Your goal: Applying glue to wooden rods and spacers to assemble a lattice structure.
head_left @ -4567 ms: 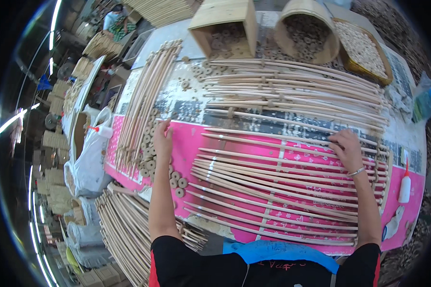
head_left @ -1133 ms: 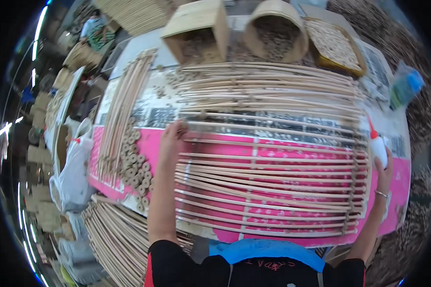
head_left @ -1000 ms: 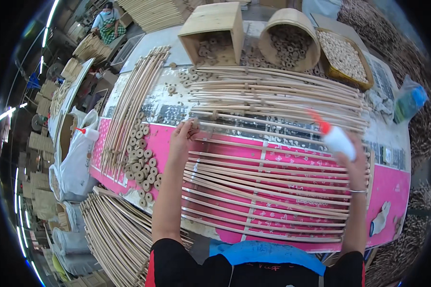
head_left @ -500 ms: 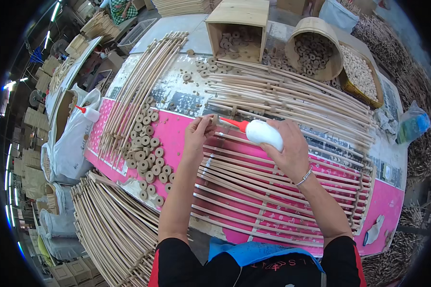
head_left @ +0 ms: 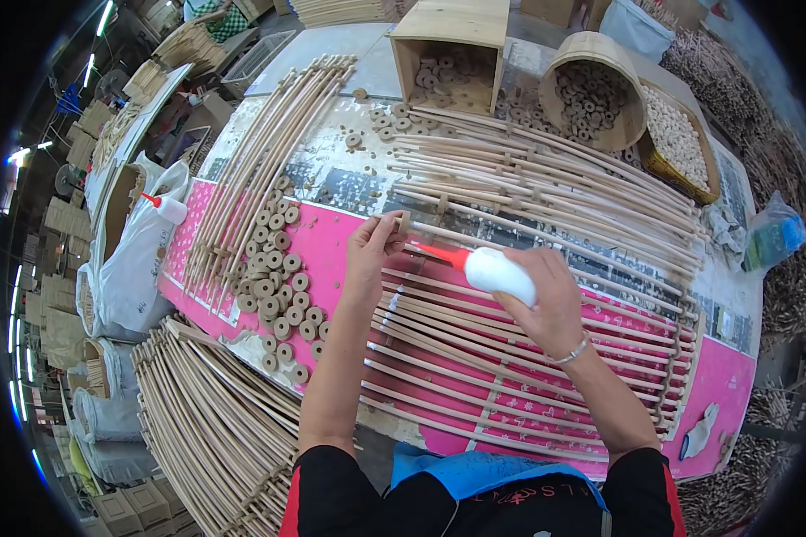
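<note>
White plastic fills the right hand (head_left: 551, 291): its fingers wrap the bottle (head_left: 501, 276), tipped over with its red nozzle (head_left: 441, 254) pointing at the left fingers. The left hand (head_left: 364, 259) has thumb and forefinger clamped on a wooden ring (head_left: 404, 223) at the near end of one pale rod (head_left: 475, 240); whether the ring is seated there cannot be told. The nozzle tip sits just beside the ring, contact unclear. To do this well, I judge, keep the pinch firm and the tip close, and squeeze lightly so nothing drips onto the rods below.

Counted: one ring in the fingers; two red-tipped bottles, one in the right fingers and a spare (head_left: 170, 209) well left of the left ones. Beyond the fingers, on the bench (head_left: 376, 45), stand one square box (head_left: 450, 22), one round tub (head_left: 613, 59) and one tray (head_left: 670, 172). Loose rings (head_left: 273, 286), left of the left fingers, overlap too much to count.
</note>
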Demonstrator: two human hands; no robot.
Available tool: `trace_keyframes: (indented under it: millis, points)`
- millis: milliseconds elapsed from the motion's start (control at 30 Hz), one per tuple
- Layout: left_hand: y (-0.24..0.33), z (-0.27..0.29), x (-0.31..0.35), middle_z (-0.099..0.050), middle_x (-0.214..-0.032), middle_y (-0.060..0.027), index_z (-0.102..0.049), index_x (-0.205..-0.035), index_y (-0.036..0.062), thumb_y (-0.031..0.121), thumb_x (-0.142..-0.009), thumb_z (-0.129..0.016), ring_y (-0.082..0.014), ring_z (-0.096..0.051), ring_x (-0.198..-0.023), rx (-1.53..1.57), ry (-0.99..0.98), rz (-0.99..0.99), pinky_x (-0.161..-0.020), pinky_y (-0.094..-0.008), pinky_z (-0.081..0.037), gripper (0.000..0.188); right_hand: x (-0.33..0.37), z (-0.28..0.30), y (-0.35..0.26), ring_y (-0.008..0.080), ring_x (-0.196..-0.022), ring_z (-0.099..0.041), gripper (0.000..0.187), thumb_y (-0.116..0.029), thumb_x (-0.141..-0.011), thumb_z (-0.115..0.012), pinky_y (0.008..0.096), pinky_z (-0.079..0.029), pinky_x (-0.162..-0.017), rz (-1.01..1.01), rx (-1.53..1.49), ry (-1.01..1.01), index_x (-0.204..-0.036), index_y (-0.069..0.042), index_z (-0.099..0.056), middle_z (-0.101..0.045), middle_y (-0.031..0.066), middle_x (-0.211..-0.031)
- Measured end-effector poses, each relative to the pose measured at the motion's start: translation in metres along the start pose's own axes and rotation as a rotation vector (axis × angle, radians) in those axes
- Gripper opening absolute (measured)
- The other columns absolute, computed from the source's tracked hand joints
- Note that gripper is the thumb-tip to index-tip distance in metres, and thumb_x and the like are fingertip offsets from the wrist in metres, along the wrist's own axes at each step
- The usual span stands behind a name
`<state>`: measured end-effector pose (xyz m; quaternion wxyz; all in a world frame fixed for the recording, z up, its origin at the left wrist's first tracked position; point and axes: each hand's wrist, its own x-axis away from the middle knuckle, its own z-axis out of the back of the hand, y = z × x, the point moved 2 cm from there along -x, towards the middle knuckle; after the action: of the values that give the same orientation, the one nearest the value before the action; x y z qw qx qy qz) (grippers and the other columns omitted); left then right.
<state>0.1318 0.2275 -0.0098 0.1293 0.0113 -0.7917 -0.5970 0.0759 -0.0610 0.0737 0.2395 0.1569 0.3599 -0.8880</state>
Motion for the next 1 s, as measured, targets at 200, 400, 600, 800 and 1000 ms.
trace_keyframes:
  millis: [200, 400, 600, 800, 1000]
  points:
    - [-0.005, 0.0, 0.0, -0.074, -0.104, -0.0017, -0.074, -0.121, 0.0052, 0.028, -0.107, -0.062, -0.0086, -0.069, -0.091, -0.02, 0.009, 0.035, -0.078, -0.0239, -0.054, 0.029, 0.009, 0.014, 0.014, 0.0346, -0.097, -0.061, 0.05, -0.022, -0.077, -0.085, 0.045, -0.049, -0.083, -0.087, -0.084, 0.097, -0.12, -0.004, -0.067, -0.064, 0.0136, -0.101]
    - [0.0, 0.002, 0.005, -0.074, -0.103, -0.0017, -0.074, -0.122, 0.0052, 0.027, -0.107, -0.062, -0.0085, -0.069, -0.09, -0.02, -0.017, 0.013, -0.079, -0.0242, -0.055, 0.029, -0.007, 0.001, 0.01, 0.0338, -0.096, -0.061, 0.048, -0.022, -0.077, -0.084, 0.045, -0.051, -0.082, -0.012, -0.072, 0.1, -0.119, -0.006, -0.067, -0.064, 0.0136, -0.101]
    - [0.0, 0.002, 0.005, -0.074, -0.102, -0.0046, -0.073, -0.123, 0.0027, 0.024, -0.107, -0.061, -0.0119, -0.071, -0.09, 0.01, -0.002, 0.02, -0.082, -0.0257, -0.058, 0.028, -0.015, -0.005, 0.011, 0.0328, -0.098, -0.062, 0.047, -0.02, -0.077, -0.084, 0.0439, -0.052, -0.083, -0.029, -0.068, 0.053, -0.119, -0.006, -0.067, -0.065, 0.0129, -0.103]
    - [0.0, 0.0, 0.006, -0.074, -0.103, -0.0036, -0.073, -0.122, 0.0029, 0.025, -0.107, -0.062, -0.0108, -0.07, -0.09, 0.015, 0.006, 0.03, -0.081, -0.0254, -0.058, 0.029, -0.016, -0.007, 0.015, 0.0327, -0.099, -0.062, 0.047, -0.02, -0.078, -0.085, 0.0432, -0.052, -0.085, -0.048, -0.077, 0.024, -0.119, -0.006, -0.067, -0.066, 0.0124, -0.106]
    - [-0.002, 0.001, 0.005, -0.074, -0.104, -0.0022, -0.073, -0.123, 0.0041, 0.025, -0.107, -0.062, -0.0093, -0.069, -0.091, 0.012, 0.005, 0.037, -0.081, -0.025, -0.056, 0.029, -0.018, -0.005, 0.013, 0.0322, -0.1, -0.063, 0.047, -0.019, -0.078, -0.085, 0.043, -0.052, -0.085, -0.056, -0.075, 0.022, -0.119, -0.006, -0.067, -0.066, 0.0121, -0.106]
